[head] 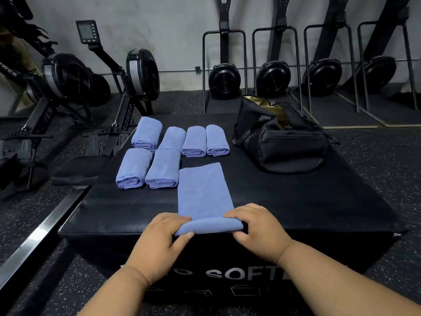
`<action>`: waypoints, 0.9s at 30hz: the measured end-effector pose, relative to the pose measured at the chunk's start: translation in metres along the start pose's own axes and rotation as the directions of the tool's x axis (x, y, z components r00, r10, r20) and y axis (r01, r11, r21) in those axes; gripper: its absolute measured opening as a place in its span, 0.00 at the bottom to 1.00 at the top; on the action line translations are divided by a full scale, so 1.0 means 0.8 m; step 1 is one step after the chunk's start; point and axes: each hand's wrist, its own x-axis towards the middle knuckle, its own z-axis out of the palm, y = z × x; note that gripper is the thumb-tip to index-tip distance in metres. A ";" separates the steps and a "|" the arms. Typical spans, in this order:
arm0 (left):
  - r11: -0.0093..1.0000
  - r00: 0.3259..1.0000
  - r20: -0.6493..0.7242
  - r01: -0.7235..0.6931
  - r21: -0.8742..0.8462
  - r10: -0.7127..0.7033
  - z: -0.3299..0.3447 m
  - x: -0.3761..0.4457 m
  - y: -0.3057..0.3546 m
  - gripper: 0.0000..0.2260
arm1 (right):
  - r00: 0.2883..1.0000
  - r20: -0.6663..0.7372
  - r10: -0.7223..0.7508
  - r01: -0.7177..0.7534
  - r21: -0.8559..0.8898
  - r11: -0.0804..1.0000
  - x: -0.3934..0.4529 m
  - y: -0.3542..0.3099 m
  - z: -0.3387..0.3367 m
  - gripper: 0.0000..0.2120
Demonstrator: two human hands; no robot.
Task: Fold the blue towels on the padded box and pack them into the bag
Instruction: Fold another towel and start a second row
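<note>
A long blue towel (204,190) lies flat on the black padded box (296,201), running from the near edge away toward the middle. Its cloth is soft and matte, with faint diagonal creases across the surface and a stitched hem along the left side. The near end is turned over into a thick, rounded roll right at the front edge of the box.

The left hand (163,233) pinches the left end of that roll, fingers curled over the top and the thumb pressed beneath. The right hand (257,226) grips the right end the same way, fingers on top and thumb tucked under the fold.

Six folded towels (164,151) of the same blue sit farther back on the left half of the box. Four stand in a far row and two in a nearer row, each a plump oblong bundle with layered hemmed edges facing the camera. The two nearer bundles lie just beside the far end of the flat towel.

A black bag (282,137) of woven fabric sits on the far right of the box, well apart from the hands. Its top gapes, showing a tan lining, and it has a side pocket.

Rowing machines (95,83) stand on the speckled rubber floor (376,156) behind the box.
</note>
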 end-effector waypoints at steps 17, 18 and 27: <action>0.810 0.885 -0.007 0.424 -0.405 -0.466 0.006 0.003 0.011 0.07 | 0.930 -0.039 0.364 -0.355 0.149 0.923 -0.003 -0.023 0.006 0.23; 0.806 0.879 -0.004 0.436 -0.400 -0.477 0.007 0.003 0.011 0.07 | 0.929 -0.042 0.368 -0.361 0.126 0.924 -0.002 -0.023 0.006 0.23; 0.835 0.872 -0.045 0.452 -0.313 -0.488 0.000 0.005 0.019 0.05 | 0.914 -0.026 0.406 -0.404 0.055 0.913 0.003 -0.028 0.006 0.22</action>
